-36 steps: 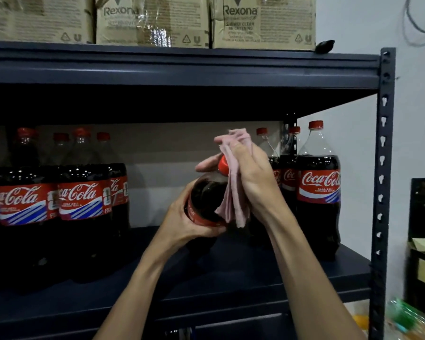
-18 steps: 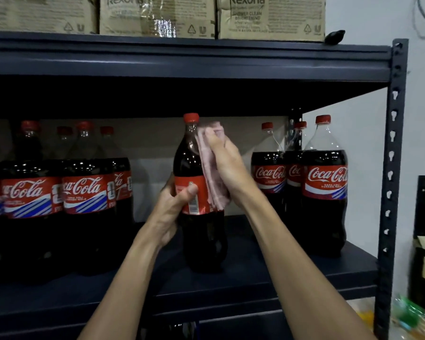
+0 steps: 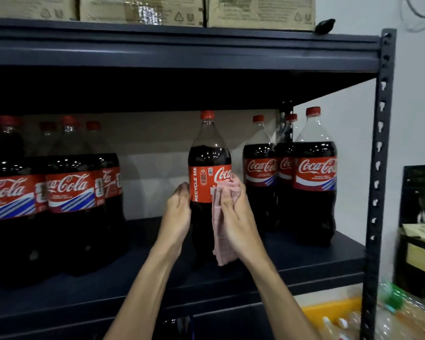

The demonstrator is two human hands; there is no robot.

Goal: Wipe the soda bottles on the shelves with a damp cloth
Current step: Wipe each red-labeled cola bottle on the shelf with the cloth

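A large cola bottle (image 3: 207, 153) with a red cap and red label stands upright on the dark shelf (image 3: 304, 263), in the gap between two groups of bottles. My left hand (image 3: 176, 214) grips its left side just below the label. My right hand (image 3: 236, 217) holds a folded pink cloth (image 3: 222, 236) against the bottle's right side, at the label and below it. The cloth hangs down past my palm. The bottle's lower body is partly hidden by both hands.
Several cola bottles (image 3: 69, 192) stand at the left and three more (image 3: 314, 173) at the right. Cardboard boxes (image 3: 142, 8) sit on the shelf above. A steel upright (image 3: 378, 168) bounds the rack's right side; a yellow crate (image 3: 329, 312) lies below.
The bottle went from tilted in my hands to standing on the shelf. My right hand slid the cloth down from the neck to the label. My left hand shifted lower.
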